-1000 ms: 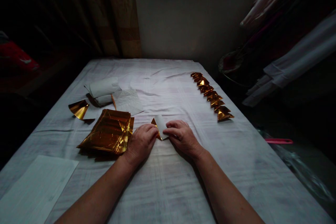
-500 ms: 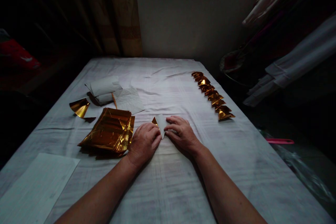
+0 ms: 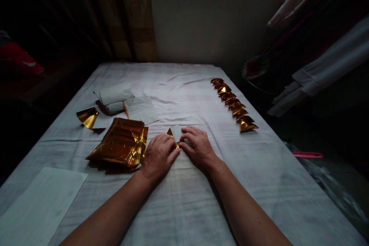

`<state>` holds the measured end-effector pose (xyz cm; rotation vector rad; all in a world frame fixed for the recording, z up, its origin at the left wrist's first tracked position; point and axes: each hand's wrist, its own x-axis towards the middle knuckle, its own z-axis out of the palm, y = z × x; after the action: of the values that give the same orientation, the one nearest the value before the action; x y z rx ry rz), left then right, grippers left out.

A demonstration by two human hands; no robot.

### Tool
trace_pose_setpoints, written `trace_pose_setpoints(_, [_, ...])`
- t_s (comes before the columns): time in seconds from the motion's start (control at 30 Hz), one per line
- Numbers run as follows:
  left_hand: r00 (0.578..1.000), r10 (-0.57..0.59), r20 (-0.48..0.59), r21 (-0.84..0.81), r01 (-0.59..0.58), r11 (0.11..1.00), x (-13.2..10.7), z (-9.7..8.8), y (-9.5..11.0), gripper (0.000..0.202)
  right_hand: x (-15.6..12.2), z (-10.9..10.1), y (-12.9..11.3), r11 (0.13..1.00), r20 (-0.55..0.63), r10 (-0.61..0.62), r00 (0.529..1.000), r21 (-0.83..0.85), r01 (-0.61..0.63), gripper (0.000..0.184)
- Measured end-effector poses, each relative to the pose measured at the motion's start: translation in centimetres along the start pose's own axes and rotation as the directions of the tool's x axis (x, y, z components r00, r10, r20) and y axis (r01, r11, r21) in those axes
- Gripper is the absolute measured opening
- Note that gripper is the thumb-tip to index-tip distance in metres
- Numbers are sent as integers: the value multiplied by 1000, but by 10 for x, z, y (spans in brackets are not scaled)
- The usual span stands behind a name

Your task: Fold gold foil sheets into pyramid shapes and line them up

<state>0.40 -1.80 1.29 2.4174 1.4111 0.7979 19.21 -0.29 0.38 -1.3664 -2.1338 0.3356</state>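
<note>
A small piece of paper (image 3: 175,132), gold on one side and white on the other, lies on the white cloth of the table (image 3: 187,200). Both hands press on it, fingers curled. My left hand (image 3: 158,156) covers its left part and my right hand (image 3: 196,147) its right part; the fingertips meet over it. Only the top of the paper and a gold sliver between the fingers show.
A stack of gold foil sheets (image 3: 121,143) lies just left of my left hand. Behind it are a gold cone-shaped piece (image 3: 87,117) and white folded papers (image 3: 115,96). A row of several folded gold pieces (image 3: 234,104) runs along the right side. A white sheet (image 3: 37,207) lies at the near left.
My hands have closed in together over the small paper, covering more of it. Less white shows than before.
</note>
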Motion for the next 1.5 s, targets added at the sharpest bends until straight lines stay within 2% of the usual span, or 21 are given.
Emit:
trace_pose_setpoints(0.27, [999,-53,1,-23,53,998,2,4,1,12,1,1,-2,998,21,42,999,38,-43,7])
trace_pose_setpoints(0.37, [997,-73,-3,-23,73,997,3,4,3,11,2,2,0,996,2,62,998,63,-62,3])
trace_pose_setpoints(0.6, [995,-96,30,7,96,995,4,1,7,9,3,6,2,994,-51,71,996,82,-66,11])
trace_pose_setpoints(0.8, [996,-68,52,41,65,997,2,0,9,8,3,7,2,996,-57,66,996,64,-63,14])
trace_pose_setpoints(1.03, [995,-61,81,27,59,998,2,-3,7,9,0,16,11,992,-163,107,981,83,-94,31])
trace_pose_setpoints(1.13, [992,-14,122,-44,20,999,4,-8,1,9,-1,18,14,987,-214,153,965,88,-137,44])
trace_pose_setpoints(1.23, [981,68,180,-145,-42,988,7,-14,-9,12,0,17,14,983,-199,177,964,90,-161,52])
trace_pose_setpoints(1.5, [940,166,299,-275,-82,958,13,-31,-22,26,3,10,8,983,-120,163,979,106,-150,43])
